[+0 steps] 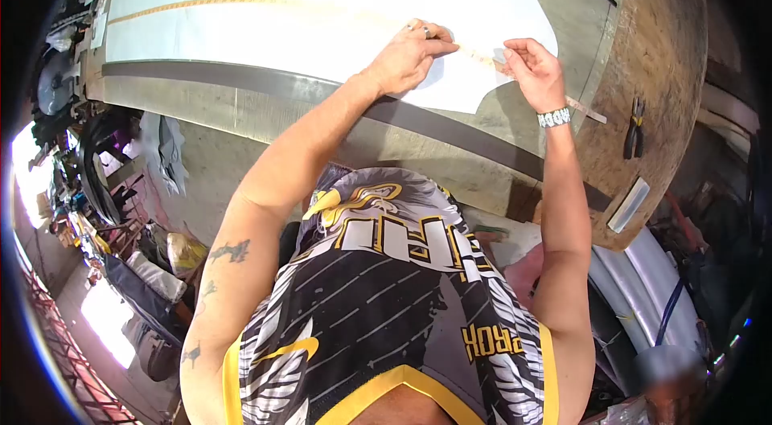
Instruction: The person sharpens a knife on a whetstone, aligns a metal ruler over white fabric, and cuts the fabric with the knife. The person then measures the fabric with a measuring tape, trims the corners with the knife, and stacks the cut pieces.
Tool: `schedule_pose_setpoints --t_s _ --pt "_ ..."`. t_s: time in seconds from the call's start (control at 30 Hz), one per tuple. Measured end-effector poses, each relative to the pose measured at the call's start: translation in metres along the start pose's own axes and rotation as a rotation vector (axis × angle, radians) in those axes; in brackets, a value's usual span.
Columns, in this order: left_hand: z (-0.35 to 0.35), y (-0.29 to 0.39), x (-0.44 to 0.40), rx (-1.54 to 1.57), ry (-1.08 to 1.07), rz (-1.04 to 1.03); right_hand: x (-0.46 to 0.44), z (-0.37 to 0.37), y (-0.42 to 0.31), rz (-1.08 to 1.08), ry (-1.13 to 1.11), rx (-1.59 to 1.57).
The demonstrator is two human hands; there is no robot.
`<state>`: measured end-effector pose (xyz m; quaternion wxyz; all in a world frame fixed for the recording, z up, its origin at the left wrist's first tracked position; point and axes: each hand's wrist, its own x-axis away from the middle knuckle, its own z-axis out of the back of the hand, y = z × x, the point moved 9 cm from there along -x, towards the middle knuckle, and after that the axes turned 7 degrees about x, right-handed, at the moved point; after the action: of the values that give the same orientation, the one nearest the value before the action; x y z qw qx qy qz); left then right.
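We have both bare hands over the far side of the table (655,55), above a large white sheet (193,35) that spreads from the left to its cut, angled right end. A yellow measuring tape (241,0) lies lengthwise on the sheet, running from its left edge toward the right and slanting nearer to us as it reaches our hands.

Our left hand (414,55) rests on the sheet, rings on its fingers, and its grip is drawn together on the tape at the fingertips. Our right hand (536,75), farther right, is just over the tape near the sheet's right end, thumb and forefinger close to each other; we cannot tell whether its grip is clamped on the tape. A patterned band (553,117) circles our right wrist, and a pale strip (587,109) shows just beyond it.

Along the sheet's near edge runs a long dark bar (241,75). On the table's brown right end lie pliers (635,135) and, nearer to us, a small silvery piece (629,205). Below the table, curved silvery sheeting (655,284) stands at the near right. We wear a black, white and yellow jersey (378,296).
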<state>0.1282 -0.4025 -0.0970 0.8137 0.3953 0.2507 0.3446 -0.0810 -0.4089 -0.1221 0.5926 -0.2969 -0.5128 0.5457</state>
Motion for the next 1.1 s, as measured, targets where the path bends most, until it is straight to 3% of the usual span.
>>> schedule_pose_setpoints --t_s 0.07,0.3,0.43,0.7,0.93,1.1 --pt "0.001 -0.004 0.0 0.072 -0.032 0.027 -0.001 -0.005 0.0 -0.014 -0.018 0.072" --pt "-0.007 0.005 0.008 -0.118 0.116 0.0 0.005 -0.01 -0.013 0.072 0.065 0.3" --pt "-0.009 0.006 0.007 -0.182 0.147 -0.03 0.005 -0.021 -0.04 0.276 0.072 0.568" --pt "-0.008 0.012 0.004 -0.182 0.144 -0.059 -0.003 -0.032 -0.05 0.377 0.049 0.729" --pt "-0.006 0.014 0.0 -0.225 0.146 -0.064 -0.102 0.015 -0.052 0.419 0.388 0.789" --pt "-0.008 0.014 -0.003 -0.272 0.131 -0.058 -0.12 0.105 -0.051 0.33 0.676 0.563"
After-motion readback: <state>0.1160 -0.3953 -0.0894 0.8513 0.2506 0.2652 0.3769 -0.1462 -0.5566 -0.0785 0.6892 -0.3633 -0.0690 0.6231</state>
